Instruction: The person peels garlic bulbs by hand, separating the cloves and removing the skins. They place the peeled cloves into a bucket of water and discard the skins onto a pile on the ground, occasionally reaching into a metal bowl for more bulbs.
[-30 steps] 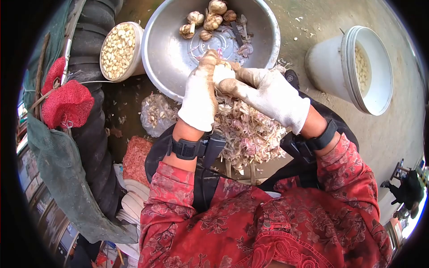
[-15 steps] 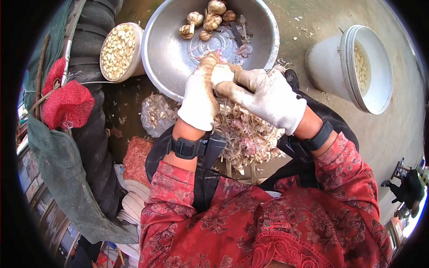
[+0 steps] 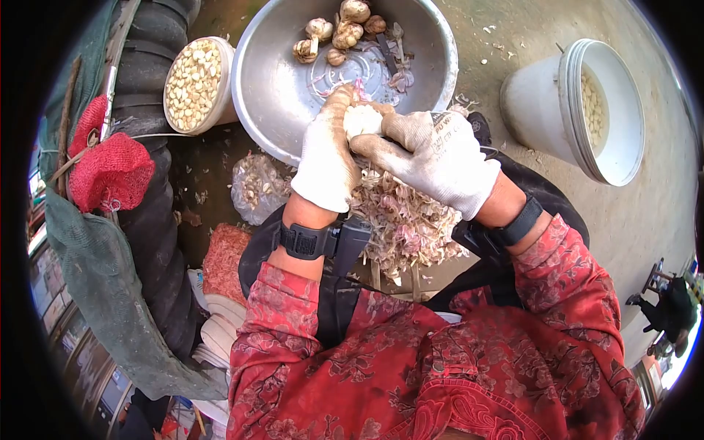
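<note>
Between my two gloved hands is a pale garlic bulb (image 3: 362, 121), over the near rim of a wide metal basin (image 3: 258, 95). My left hand (image 3: 328, 154) is closed around the bulb's left side. From the other side, my right hand (image 3: 433, 150) grips it with thumb and fingers. Unpeeled garlic bulbs (image 3: 347, 34) lie at the far side of the basin, beside a dark blade-like strip (image 3: 387, 54) and loose purple skins. Below my hands is a large heap of garlic skins (image 3: 411, 220).
A tub of peeled cloves (image 3: 193, 86) stands left of the basin. At right, a white bucket (image 3: 532, 95) leans with cloves inside. A plastic bag (image 3: 257, 192) and red mesh sacks (image 3: 121, 172) are at left. Another person (image 3: 671, 312) is far right.
The garlic bulb has turned slightly in my hands and shows more of its pale surface. My right hand has shifted a little to the left.
</note>
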Action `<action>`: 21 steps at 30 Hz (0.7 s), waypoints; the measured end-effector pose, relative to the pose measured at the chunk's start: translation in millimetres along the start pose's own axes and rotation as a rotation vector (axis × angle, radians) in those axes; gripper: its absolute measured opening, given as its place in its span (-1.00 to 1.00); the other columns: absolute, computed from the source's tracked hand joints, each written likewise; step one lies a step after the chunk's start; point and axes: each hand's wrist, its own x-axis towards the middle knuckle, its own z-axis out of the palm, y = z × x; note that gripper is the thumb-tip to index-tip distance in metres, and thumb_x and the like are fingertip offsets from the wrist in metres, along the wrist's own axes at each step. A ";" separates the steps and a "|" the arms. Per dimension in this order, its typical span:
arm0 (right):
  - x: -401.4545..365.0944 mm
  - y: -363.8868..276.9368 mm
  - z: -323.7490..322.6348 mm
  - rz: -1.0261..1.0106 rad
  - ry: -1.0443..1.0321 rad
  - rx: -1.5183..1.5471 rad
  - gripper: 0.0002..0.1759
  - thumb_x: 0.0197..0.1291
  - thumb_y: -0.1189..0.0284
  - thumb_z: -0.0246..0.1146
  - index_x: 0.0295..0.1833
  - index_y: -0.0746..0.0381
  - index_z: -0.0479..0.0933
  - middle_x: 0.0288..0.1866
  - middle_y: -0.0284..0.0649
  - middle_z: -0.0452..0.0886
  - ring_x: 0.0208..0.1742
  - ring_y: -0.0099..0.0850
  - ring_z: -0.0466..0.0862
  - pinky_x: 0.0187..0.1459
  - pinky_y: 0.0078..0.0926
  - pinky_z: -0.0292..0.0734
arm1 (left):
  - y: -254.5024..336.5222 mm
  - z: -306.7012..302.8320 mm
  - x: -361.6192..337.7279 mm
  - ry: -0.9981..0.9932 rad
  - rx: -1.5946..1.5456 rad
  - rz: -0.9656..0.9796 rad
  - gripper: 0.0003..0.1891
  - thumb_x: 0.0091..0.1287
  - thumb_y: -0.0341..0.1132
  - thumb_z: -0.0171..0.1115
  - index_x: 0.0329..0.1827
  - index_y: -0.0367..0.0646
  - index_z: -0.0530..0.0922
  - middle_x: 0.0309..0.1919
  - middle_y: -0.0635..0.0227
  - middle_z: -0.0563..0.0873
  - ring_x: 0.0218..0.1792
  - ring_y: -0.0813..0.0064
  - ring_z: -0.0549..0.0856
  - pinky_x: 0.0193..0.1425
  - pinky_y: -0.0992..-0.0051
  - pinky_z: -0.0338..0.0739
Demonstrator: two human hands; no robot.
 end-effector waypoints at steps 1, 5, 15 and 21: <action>-0.1 0.5 -1.4 -0.019 -0.049 -0.064 -0.67 0.22 0.09 0.24 -0.20 0.13 0.65 -0.41 -0.10 0.66 -0.42 -0.13 0.67 -0.39 -0.26 0.56 | -0.5 -1.0 1.3 -0.007 -0.015 -0.012 -0.66 0.49 -0.13 -0.07 -0.02 -0.24 0.52 -0.20 0.20 0.69 -0.21 0.34 0.69 -0.06 0.41 0.62; -0.3 -4.3 -0.6 0.028 -0.028 0.051 -0.65 0.24 0.07 0.21 -0.21 0.12 0.66 -0.44 -0.08 0.65 -0.41 -0.12 0.67 -0.36 -0.24 0.56 | -0.5 3.3 0.2 0.017 0.022 0.015 -0.55 0.46 -0.02 -0.04 -0.18 -0.27 0.62 -0.39 0.26 0.71 -0.36 0.41 0.68 -0.20 0.51 0.58; -2.1 2.3 -6.3 0.126 -0.261 -0.021 -0.53 0.24 -0.03 0.17 -0.01 0.10 0.65 -0.23 -0.04 0.68 -0.19 -0.08 0.67 -0.13 -0.29 0.58 | 13.4 -5.6 -25.8 -0.010 0.350 0.235 -0.61 0.46 -0.12 -0.03 0.01 -0.32 0.52 -0.21 0.20 0.71 -0.25 0.40 0.70 -0.16 0.51 0.62; 15.0 -12.7 -35.2 0.499 -0.399 0.387 -0.51 0.20 0.13 0.31 0.16 0.18 0.56 -0.09 -0.18 0.72 -0.10 -0.47 0.68 -0.01 -0.50 0.53 | 12.7 0.8 -17.6 -0.129 0.642 0.402 -0.58 0.49 -0.11 -0.11 0.08 -0.33 0.48 -0.13 0.18 0.70 -0.19 0.40 0.70 -0.12 0.50 0.63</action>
